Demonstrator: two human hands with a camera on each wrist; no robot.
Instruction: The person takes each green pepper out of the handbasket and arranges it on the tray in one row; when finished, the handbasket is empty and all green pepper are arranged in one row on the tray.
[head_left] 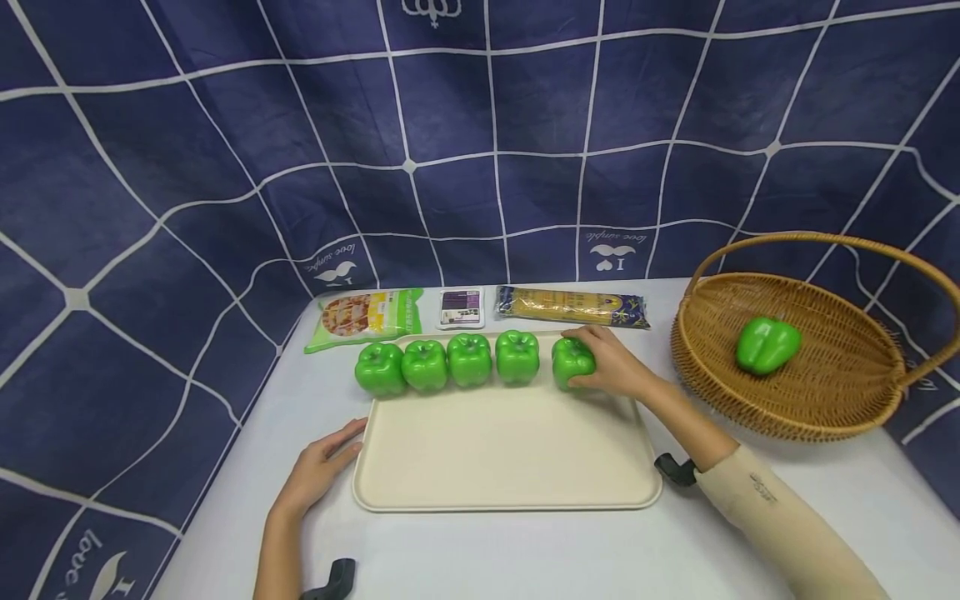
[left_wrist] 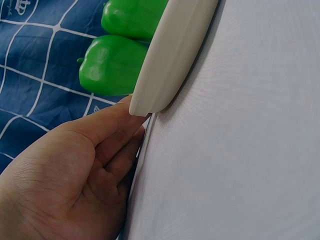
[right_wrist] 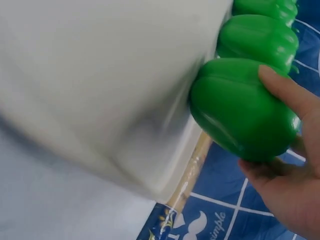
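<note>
My right hand [head_left: 609, 365] grips a green bell pepper [head_left: 572, 363] at the back right of the cream tray [head_left: 502, 454]. In the right wrist view the thumb lies across one side of this pepper [right_wrist: 240, 107] and the fingers reach round the other, partly hidden. Several more green bell peppers [head_left: 470, 360] stand in a row along the tray's back, the leftmost overlapping its left rim. Beside the left rim, my left hand [head_left: 318, 468] rests with extended fingers touching the tray's edge, also seen in the left wrist view.
A wicker basket [head_left: 795, 408] with a tall handle stands at the right, holding one green bell pepper [head_left: 767, 345]. Behind the tray lie a green food bag [head_left: 363, 317], a small white-edged pack [head_left: 461, 308] and a bag of noodles [head_left: 572, 307]. A dark blue curtain hangs behind.
</note>
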